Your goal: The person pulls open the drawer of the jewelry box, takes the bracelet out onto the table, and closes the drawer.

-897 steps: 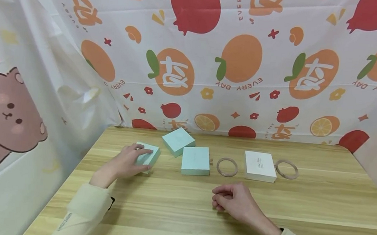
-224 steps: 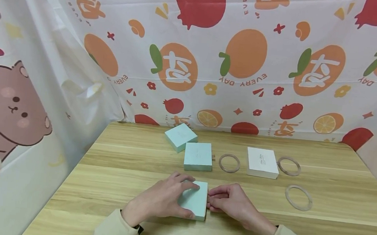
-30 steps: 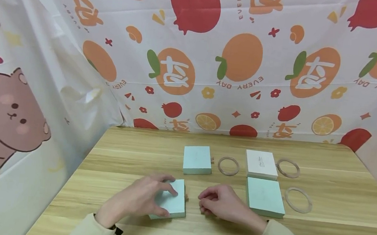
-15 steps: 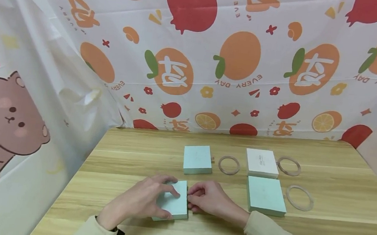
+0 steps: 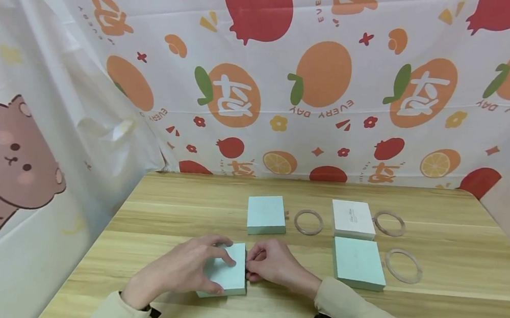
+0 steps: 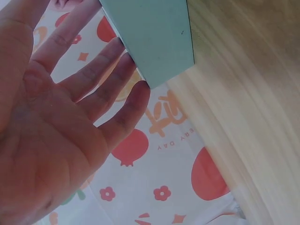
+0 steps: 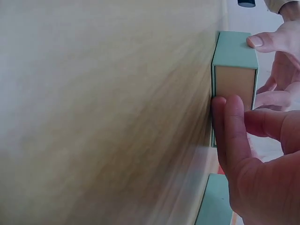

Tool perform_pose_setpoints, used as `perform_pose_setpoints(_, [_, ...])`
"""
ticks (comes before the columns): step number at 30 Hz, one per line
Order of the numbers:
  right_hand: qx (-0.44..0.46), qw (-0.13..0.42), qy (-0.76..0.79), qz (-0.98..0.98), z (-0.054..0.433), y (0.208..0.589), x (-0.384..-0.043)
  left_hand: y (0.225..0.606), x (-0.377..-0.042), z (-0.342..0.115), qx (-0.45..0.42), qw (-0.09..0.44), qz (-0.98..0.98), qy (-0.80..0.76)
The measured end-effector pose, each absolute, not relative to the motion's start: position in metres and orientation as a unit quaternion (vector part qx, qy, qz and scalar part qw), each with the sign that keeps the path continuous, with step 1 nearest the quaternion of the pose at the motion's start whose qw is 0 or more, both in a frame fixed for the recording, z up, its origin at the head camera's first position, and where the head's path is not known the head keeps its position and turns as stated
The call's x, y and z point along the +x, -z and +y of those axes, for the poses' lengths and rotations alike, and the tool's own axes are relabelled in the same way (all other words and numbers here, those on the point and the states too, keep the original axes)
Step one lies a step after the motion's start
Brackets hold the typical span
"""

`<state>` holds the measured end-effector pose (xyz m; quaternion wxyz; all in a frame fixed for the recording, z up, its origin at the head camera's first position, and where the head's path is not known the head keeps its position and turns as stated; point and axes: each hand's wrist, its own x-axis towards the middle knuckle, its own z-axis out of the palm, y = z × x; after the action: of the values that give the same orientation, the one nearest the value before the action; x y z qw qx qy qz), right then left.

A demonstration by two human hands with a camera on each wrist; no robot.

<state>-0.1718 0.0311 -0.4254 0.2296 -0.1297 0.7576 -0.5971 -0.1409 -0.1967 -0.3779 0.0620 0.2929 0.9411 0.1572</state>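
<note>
A flat mint-green drawer box (image 5: pixel 235 277) lies on the table in front of me, its cream drawer end (image 7: pixel 234 80) facing right. My left hand (image 5: pixel 186 267) holds it from the left, thumb at the near edge, index finger on the lid, other fingers along the far edge. At the drawer end, my right hand (image 5: pixel 274 264) pinches the small brownish ribbon tab; the fingertips hide the tab. The left wrist view has fingertips right at the edge of the green box (image 6: pixel 157 40).
Behind stand another mint box (image 5: pixel 267 211) with a brownish tab, a mauve bangle (image 5: pixel 307 233) and a white box (image 5: pixel 352 217) beside a second bangle (image 5: pixel 392 234). To the right, a third mint box (image 5: pixel 358 261) touches the white one, near a pale bangle (image 5: pixel 405 280).
Earlier, a pale bangle and a mint box came to the right side, and the back-left box came under my left hand. In the last second my right hand moved left onto its tab.
</note>
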Motion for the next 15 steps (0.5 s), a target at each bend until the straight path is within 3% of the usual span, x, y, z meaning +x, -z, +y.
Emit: perform_pose_setpoints(15, [-0.116,0.223,0.604,0.756,0.0267,0.429,-0.1721,0.3801,-0.1412,-0.1991,0.295,0.058,0.94,-0.16])
